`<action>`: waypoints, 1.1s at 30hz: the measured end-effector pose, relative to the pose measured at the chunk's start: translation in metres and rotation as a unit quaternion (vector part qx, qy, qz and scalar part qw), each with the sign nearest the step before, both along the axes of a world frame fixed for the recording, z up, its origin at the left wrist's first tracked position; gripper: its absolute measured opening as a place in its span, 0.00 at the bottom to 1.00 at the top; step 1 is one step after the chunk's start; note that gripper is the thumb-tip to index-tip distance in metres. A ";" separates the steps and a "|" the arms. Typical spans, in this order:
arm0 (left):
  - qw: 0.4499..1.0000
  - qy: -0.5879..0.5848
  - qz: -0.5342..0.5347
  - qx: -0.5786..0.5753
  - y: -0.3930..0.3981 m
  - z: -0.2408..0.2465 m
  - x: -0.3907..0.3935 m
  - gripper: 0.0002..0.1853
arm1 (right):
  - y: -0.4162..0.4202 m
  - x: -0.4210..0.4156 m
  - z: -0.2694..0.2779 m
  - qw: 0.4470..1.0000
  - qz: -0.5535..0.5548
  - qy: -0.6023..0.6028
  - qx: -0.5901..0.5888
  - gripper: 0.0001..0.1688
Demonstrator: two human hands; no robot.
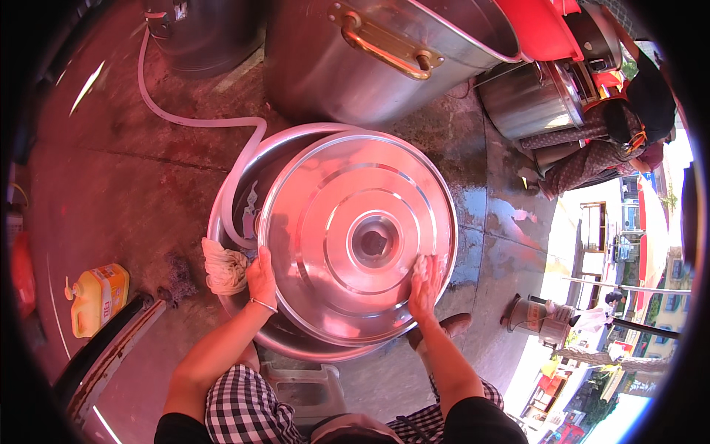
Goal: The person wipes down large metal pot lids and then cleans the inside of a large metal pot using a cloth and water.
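A large round metal lid (333, 222) lies tilted over a wide metal basin (310, 355) on the floor. My left hand (262, 283) grips the lid's left rim. Flat against the lid's lower right face, my right hand (424, 286) presses what looks like a pale cloth or scrubber (422, 265), partly hidden by the fingers. A beige rag (223, 267) hangs over the basin's left rim, beside my left hand. The pale hose (191, 121) runs over that rim into the basin, where its end is hidden behind the lid.
Beyond the basin stands a big metal pot (355, 72) with a brass-coloured handle. A yellow detergent jug (101, 299) and a rusty metal frame (116, 361) are at left, a plastic stool (302, 388) close below. Other people (604, 133) stand by pots at upper right; the floor there is wet.
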State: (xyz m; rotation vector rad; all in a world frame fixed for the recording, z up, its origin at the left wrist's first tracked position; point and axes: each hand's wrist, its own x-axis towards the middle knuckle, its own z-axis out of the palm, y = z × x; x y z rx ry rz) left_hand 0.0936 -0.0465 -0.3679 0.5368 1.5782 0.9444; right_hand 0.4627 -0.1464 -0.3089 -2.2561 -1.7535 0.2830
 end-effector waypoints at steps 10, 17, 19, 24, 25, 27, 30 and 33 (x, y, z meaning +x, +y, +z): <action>0.991 -0.134 0.028 -0.006 -0.019 -0.013 -0.005 0.25 | 0.095 -0.194 0.019 0.938 0.343 0.060 0.007 0.47; 1.000 0.012 -0.001 -0.007 -0.021 0.012 -0.003 0.19 | 0.279 -0.098 -0.008 0.970 0.207 -0.078 0.096 0.40; 1.000 0.000 -0.002 -0.021 -0.020 0.009 -0.009 0.18 | 0.291 -0.047 -0.007 0.972 0.179 -0.120 0.091 0.37; 0.999 -0.045 0.020 0.007 -0.010 0.014 -0.010 0.17 | 0.214 0.053 -0.011 0.993 -0.015 -0.121 0.002 0.37; 0.998 -0.058 0.030 0.016 -0.008 0.016 -0.009 0.17 | 0.185 0.063 -0.008 0.994 -0.051 -0.091 -0.016 0.37; 0.997 -0.061 0.050 0.019 -0.005 0.014 -0.003 0.17 | 0.115 0.076 -0.008 0.991 -0.120 -0.044 -0.033 0.38; 0.998 -0.055 0.040 0.013 -0.009 0.002 -0.007 0.16 | 0.024 0.052 -0.019 0.972 -0.234 -0.019 -0.018 0.39; 0.996 -0.040 0.045 0.058 -0.009 0.002 0.002 0.19 | -0.046 0.002 -0.026 0.964 -0.253 -0.084 -0.002 0.39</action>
